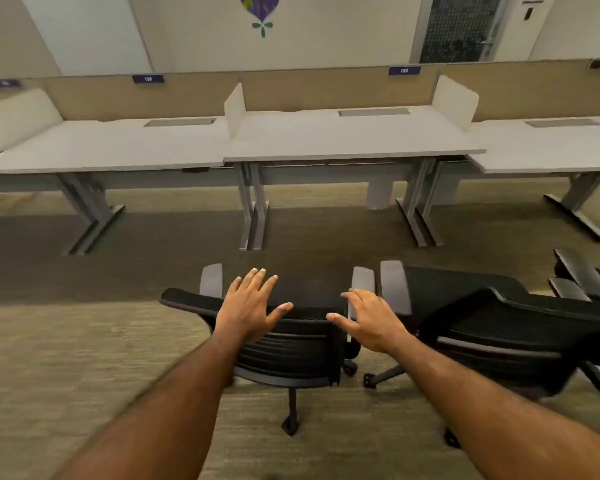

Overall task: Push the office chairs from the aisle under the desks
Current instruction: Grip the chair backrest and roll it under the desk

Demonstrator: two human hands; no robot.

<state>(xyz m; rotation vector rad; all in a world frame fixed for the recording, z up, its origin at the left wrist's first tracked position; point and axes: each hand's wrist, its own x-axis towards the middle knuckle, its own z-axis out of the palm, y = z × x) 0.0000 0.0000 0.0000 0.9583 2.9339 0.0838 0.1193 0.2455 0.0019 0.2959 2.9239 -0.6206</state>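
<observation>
Head cam looks down at both arms stretched out over the back of a black mesh office chair (pixel 291 344) sitting in the aisle, backrest toward the person, seat pointing to 12 o'clock. Left hand (pixel 248 306) is spread flat with fingers splayed, over the top edge of the backrest on its left half. Right hand (pixel 371 318) is also spread and released, over the right end of that top edge, next to the right armrest. Neither hand is curled around anything; can't really tell if the palms are touching the mesh or just above it.

Key thing for the push: the target desk surface (pixel 354 140) is straight ahead at 12 o'clock, with a stretch of dark carpet between it and the chair. The gap between its leg frames lines up pretty well with the chair, maybe slightly right of it. The backrest's top edge runs 9 to 3, so both hands sit about equally near it and the push should go straight forward.

Chair looks like a standard task chair: mesh back, grey armrest pads, star base on casters, should roll easily on low carpet.

A second chair (pixel 499 327) is just beside it at 3 o'clock, armrests nearly touching, angled off a bit. My guess is it could snag the first one. Bit of a third chair shows at the far right edge.
</observation>
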